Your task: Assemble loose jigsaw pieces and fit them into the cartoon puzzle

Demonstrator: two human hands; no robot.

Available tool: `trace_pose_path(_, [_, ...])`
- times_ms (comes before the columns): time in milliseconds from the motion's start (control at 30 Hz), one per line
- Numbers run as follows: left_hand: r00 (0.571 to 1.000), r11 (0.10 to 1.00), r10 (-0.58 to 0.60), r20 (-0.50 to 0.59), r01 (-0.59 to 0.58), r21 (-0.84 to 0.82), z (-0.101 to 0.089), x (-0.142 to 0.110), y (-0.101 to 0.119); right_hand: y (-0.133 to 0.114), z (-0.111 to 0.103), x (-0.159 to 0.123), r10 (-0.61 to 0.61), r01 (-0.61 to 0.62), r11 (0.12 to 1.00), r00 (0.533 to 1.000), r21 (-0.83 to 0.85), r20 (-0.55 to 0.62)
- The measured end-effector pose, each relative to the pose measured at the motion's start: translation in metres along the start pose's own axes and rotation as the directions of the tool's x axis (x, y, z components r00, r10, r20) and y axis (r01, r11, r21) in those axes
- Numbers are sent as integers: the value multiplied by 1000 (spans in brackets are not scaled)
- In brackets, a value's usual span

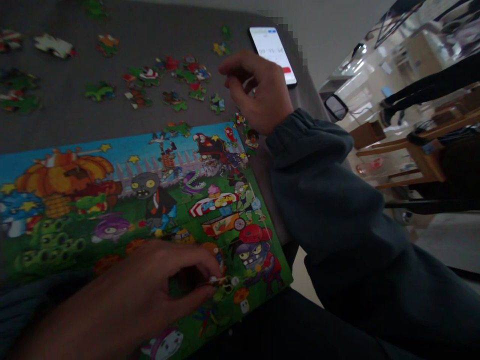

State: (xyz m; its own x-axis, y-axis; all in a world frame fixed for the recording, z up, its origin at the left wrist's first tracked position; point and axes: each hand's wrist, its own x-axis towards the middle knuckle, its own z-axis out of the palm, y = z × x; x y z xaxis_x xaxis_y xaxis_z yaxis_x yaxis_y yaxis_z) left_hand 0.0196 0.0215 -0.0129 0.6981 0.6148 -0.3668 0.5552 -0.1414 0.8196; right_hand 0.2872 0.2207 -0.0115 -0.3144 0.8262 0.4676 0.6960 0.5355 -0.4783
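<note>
My left hand (161, 280) is over the lower part of a cartoon jigsaw puzzle (187, 200). Its thumb and index finger pinch a small puzzle piece (225, 283) just above the green area, left of the red-capped zombie. Part of the picture lies hidden under this hand. Beyond the puzzle's upper right corner, my right hand (258, 90) hovers with loosely bent fingers and a gap between thumb and index finger. I see no piece in it. Nearest to it are a bluish-green loose piece (216, 103) and a yellow one (221, 48).
Several loose pieces (185, 70) are scattered across the grey cloth (75, 120) beyond the puzzle. A phone (272, 47) showing a timer lies by the table's right edge, partly behind my right hand. Farther right are a wooden chair (423, 160) and a person's legs (423, 87).
</note>
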Motion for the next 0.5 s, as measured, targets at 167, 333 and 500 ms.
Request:
trace_pose_path(167, [994,992,112,4,-112,50,13,-8,-1,-7,-1,0,50,-50,994,999,99,3])
trace_pose_path(333, [982,970,186,-26,-180,162,19,-13,-2,-11,-1,0,73,-74,980,997,187,15])
trace_pose_path(500, [983,965,182,-19,-175,196,21,-13,-7,-8,1,0,50,-51,986,999,157,14])
